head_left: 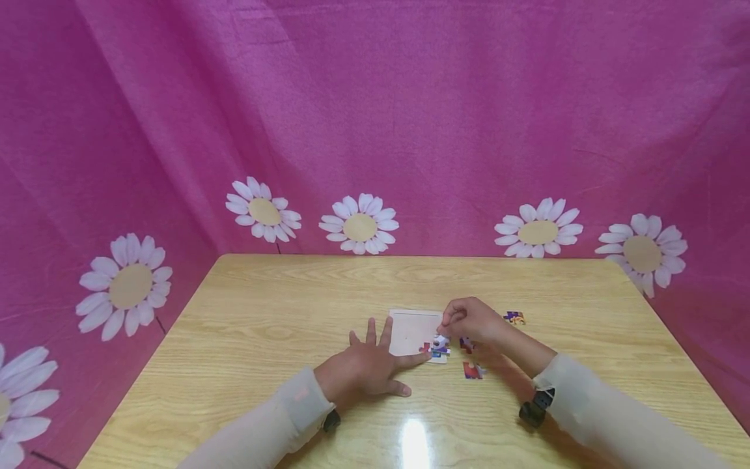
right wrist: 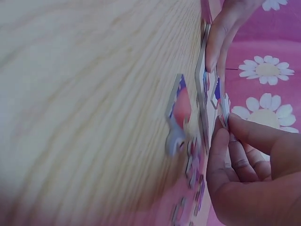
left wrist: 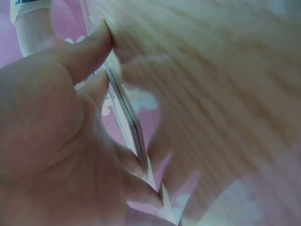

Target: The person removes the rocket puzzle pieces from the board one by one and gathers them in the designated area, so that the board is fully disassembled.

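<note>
A pale square puzzle tray lies on the table, with a few joined jigsaw pieces at its near right corner. My right hand pinches a white and purple jigsaw piece between thumb and forefinger over that corner. In the right wrist view the pinched piece stands tilted at the fingertips. My left hand lies spread at the tray's left edge, and one finger touches the pieces at the corner. The left wrist view shows the left palm beside the tray's edge.
Loose jigsaw pieces lie right of the tray: a red one, a purple one partly under the right hand, and a purple and yellow one farther off. A pink curtain with daisies stands behind the wooden table.
</note>
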Demonstrator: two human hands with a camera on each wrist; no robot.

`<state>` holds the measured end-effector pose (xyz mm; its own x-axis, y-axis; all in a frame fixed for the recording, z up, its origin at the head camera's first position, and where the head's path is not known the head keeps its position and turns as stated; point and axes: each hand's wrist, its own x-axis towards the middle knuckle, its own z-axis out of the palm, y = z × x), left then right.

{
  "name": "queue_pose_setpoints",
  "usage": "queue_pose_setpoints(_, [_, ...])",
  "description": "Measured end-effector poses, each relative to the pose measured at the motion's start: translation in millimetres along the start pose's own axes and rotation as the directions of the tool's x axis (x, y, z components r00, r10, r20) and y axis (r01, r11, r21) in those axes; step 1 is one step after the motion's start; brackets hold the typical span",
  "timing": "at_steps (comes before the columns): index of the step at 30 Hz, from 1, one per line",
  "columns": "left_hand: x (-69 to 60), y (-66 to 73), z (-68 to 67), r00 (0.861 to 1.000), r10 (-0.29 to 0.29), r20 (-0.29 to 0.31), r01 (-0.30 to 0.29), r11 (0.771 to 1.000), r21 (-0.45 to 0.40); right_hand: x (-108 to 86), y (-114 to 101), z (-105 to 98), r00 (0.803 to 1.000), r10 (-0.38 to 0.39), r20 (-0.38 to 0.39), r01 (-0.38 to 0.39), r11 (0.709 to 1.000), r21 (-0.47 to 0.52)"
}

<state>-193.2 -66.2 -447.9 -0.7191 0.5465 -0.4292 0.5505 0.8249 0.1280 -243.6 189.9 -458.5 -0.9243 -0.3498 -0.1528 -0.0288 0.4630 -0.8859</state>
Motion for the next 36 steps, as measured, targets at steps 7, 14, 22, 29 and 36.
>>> queue_pose_setpoints(7, [0.0, 0.0, 1.0, 1.000, 0.006, -0.010, -0.006, 0.999, 0.037, -15.1, 5.9, -10.7, 1.000, 0.026, 0.002, -0.026, 0.999, 0.029])
queue_pose_setpoints(14, [-1.2, -0.3, 1.8, 1.000, -0.002, -0.009, 0.002, 1.000, 0.004, -31.5, 12.9, -20.4, 0.999, 0.031, 0.012, -0.031, 0.999, 0.030])
queue_pose_setpoints(22, [-0.7, -1.4, 2.5, 1.000, 0.001, -0.013, -0.001, 1.000, -0.021, -49.4, 25.6, -34.1, 1.000, -0.026, -0.005, 0.026, 1.000, -0.001])
queue_pose_setpoints(29, [0.7, -1.0, 1.8, 1.000, -0.013, 0.005, 0.013, 0.999, -0.053, -62.8, 35.8, -43.4, 0.999, -0.031, 0.009, 0.031, 0.999, -0.009])
queue_pose_setpoints(36, [1.0, -1.6, 1.0, 1.000, -0.018, 0.008, 0.019, 0.998, -0.059, -71.4, 37.5, -44.5, 0.999, 0.043, -0.028, -0.046, 0.993, -0.105])
